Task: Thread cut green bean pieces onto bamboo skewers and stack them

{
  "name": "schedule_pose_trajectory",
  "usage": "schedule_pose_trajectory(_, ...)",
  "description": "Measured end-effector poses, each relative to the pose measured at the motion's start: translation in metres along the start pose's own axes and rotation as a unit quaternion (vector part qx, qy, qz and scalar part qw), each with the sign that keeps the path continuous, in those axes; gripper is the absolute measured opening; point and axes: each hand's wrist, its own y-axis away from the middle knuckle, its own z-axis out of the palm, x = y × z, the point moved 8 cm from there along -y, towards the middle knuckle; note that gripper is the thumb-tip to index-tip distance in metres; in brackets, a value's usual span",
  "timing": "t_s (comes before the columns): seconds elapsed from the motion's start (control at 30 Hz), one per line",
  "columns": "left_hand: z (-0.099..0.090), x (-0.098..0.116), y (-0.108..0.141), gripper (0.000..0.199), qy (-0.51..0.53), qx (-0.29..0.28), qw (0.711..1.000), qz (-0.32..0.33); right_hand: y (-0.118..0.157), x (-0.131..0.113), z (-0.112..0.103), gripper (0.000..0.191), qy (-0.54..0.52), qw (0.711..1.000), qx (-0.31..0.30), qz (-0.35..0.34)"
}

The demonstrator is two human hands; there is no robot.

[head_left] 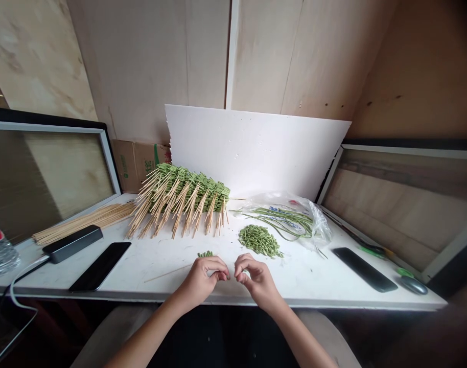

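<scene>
My left hand [207, 276] is closed in a pinch near the table's front edge; whatever lies between its fingertips is too small to make out. Just to its right, separated by a small gap, my right hand [254, 278] also has thumb and forefinger pressed together, their contents unclear. Behind my left hand lie a few short green bean pieces [205, 254] and a thin wooden skewer [166, 275]. A heap of cut green pieces [258, 240] sits beyond my right hand. At the back left, many skewers threaded with green pieces [187, 194] are stacked.
Bare skewers [88, 221], a black box [73, 243] and a phone [100, 267] lie left. Long green beans [283, 217] rest by a plastic bag [321, 225]. A dark slab [365, 269] and mouse [414, 285] lie right; a white board [256, 148] stands behind.
</scene>
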Motion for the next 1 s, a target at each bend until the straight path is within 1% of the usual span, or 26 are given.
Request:
schedule_pose_trajectory(0.03,-0.002,-0.002,0.0,0.024,0.01,0.002,1.0,-0.006,-0.001,0.003,-0.006,0.03,0.027,1.0,0.009,0.004)
schedule_pose_trajectory(0.1,-0.007,-0.007,-0.001,0.022,0.019,0.009,1.0,-0.019,-0.003,0.011,-0.023,0.029,0.13,0.991,0.038,0.021)
schedule_pose_trajectory(0.17,-0.011,-0.012,-0.001,0.023,0.001,0.017,0.999,-0.035,-0.004,0.022,-0.04,0.033,0.237,0.969,0.066,0.04)
schedule_pose_trajectory(0.2,-0.012,-0.015,-0.001,0.024,-0.017,0.021,0.999,-0.04,-0.003,0.029,-0.047,0.038,0.273,0.958,0.076,0.051)
schedule_pose_trajectory(0.3,-0.01,-0.018,0.001,0.03,-0.06,0.022,0.997,-0.037,0.002,0.048,-0.057,0.049,0.338,0.934,0.096,0.059)
schedule_pose_trajectory(0.4,-0.005,-0.019,0.003,0.035,-0.075,0.006,0.997,-0.028,0.006,0.06,-0.059,0.055,0.375,0.92,0.105,0.052)
schedule_pose_trajectory(0.47,-0.003,-0.019,0.003,0.034,-0.079,-0.004,0.996,-0.031,0.006,0.065,-0.059,0.058,0.377,0.919,0.099,0.061)
schedule_pose_trajectory(0.53,-0.004,-0.019,0.003,0.03,-0.08,0.0,0.996,-0.038,0.005,0.066,-0.061,0.06,0.362,0.924,0.096,0.08)
schedule_pose_trajectory(0.63,-0.008,-0.022,0.003,0.022,-0.076,0.026,0.995,-0.06,0.003,0.056,-0.063,0.058,0.326,0.935,0.099,0.098)
schedule_pose_trajectory(0.67,-0.009,-0.024,0.003,0.023,-0.073,0.034,0.994,-0.069,0.002,0.051,-0.06,0.057,0.307,0.942,0.092,0.096)
schedule_pose_trajectory(0.73,-0.009,-0.025,0.004,0.025,-0.065,0.042,0.994,-0.077,-0.001,0.037,-0.046,0.051,0.254,0.962,0.054,0.082)
schedule_pose_trajectory(0.8,-0.007,-0.024,0.005,0.028,-0.061,0.041,0.995,-0.065,-0.002,0.024,-0.026,0.042,0.19,0.979,-0.003,0.068)
schedule_pose_trajectory(0.83,-0.005,-0.022,0.005,0.029,-0.06,0.039,0.996,-0.055,-0.002,0.017,-0.019,0.038,0.167,0.984,-0.017,0.058)
schedule_pose_trajectory(0.9,-0.004,-0.018,0.005,0.03,-0.062,0.037,0.997,-0.037,-0.002,0.008,-0.01,0.031,0.145,0.988,-0.022,0.04)
schedule_pose_trajectory(1.0,-0.005,-0.014,0.004,0.025,-0.086,0.042,0.995,-0.023,-0.003,0.003,-0.013,0.028,0.144,0.989,0.009,0.029)
